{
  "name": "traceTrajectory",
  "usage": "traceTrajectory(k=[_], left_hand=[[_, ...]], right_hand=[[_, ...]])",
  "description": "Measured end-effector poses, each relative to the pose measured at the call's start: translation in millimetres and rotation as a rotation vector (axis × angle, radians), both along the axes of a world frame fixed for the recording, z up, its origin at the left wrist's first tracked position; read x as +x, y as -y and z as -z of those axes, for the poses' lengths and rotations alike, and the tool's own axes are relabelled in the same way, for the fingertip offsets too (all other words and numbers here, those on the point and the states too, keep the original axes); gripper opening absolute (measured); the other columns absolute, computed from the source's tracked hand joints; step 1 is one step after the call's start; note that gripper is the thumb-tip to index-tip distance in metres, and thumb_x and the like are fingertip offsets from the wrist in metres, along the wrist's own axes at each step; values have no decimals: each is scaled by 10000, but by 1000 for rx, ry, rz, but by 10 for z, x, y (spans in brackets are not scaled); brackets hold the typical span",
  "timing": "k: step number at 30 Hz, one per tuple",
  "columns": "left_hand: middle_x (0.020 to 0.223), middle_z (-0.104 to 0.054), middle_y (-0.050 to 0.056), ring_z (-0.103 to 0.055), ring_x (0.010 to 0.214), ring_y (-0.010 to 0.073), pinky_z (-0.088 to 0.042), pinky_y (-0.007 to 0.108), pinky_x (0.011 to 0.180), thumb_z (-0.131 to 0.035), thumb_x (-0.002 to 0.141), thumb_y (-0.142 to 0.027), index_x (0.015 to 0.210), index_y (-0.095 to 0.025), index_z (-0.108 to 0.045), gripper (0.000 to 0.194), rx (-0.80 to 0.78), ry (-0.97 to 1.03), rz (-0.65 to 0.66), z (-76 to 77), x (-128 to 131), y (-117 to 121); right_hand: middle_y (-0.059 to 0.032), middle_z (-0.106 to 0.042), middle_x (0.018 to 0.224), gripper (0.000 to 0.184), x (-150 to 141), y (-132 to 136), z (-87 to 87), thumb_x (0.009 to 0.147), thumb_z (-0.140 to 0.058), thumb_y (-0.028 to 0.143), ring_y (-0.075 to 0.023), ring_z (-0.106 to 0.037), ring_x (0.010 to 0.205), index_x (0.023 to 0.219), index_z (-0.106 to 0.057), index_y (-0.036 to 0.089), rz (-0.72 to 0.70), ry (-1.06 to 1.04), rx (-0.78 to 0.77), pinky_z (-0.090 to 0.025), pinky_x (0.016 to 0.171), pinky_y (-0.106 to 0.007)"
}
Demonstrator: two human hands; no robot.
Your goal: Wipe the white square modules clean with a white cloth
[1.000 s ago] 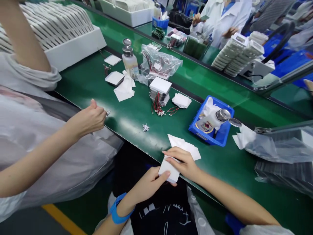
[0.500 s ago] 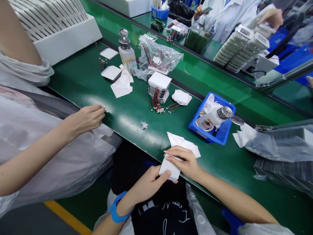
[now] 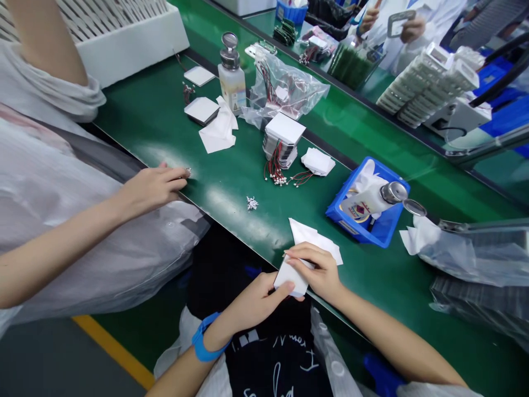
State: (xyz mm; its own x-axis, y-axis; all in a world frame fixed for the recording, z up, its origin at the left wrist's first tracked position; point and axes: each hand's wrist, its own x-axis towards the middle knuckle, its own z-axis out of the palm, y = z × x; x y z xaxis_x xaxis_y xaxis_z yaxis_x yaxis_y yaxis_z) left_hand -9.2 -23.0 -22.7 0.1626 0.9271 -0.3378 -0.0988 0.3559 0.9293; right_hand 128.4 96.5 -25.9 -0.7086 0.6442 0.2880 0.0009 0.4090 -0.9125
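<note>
A flat white square panel (image 3: 290, 279) is held at the table's front edge, tilted. My left hand (image 3: 261, 298) grips its lower left side, thumb on the face and fingers underneath. Across its upper right side my right hand (image 3: 321, 271) closes, fingertips on the far edge and face. White cloth wipes (image 3: 314, 240) lie just beyond that hand. A stack of white panels (image 3: 284, 132) with red and black wires stands farther back, beside several loose white pieces (image 3: 318, 161). Small white connectors (image 3: 252, 203) sit in a little heap on the green table (image 3: 223, 193).
A co-worker's hand (image 3: 155, 187) is at the table edge on the left. To the right stands a blue basket (image 3: 382, 234) holding a dispenser bottle (image 3: 361, 204). Another bottle (image 3: 232, 82), a plastic bag (image 3: 297, 91) and a white slotted rack (image 3: 136, 47) are farther back.
The view has shifted slightly. Both my hands keep their grip on the white panel. Across the table, another person's hands now hold a grey frame.
</note>
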Motion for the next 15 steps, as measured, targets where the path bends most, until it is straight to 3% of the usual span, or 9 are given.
traceTrajectory(k=[6,11,15], left_hand=[[998,-775,37,-676,886,194,-472,261,833,-464,1000,-393,1007,-152,-770,389,2,33,-13,-1,11,-39],[988,-776,35,-680,890,191,-472,270,865,-467,997,-356,1013,-144,-768,369,-9,20,-13,-57,4,-55],[1010,-779,38,-687,883,189,-476,273,872,-467,998,-342,1038,-143,-762,358,-5,13,-15,-66,2,-48]], right_hand=[[-54,-740,899,117,12,-3,26,857,-691,130,-164,-714,804,887,-746,229,3,-11,-15,-597,719,-295],[-42,-736,897,157,49,31,83,844,-718,181,-158,-714,806,993,-704,231,92,42,-117,-604,705,-269],[-47,-741,910,142,46,29,85,863,-685,140,-157,-715,836,976,-705,225,41,25,-85,-602,732,-275]])
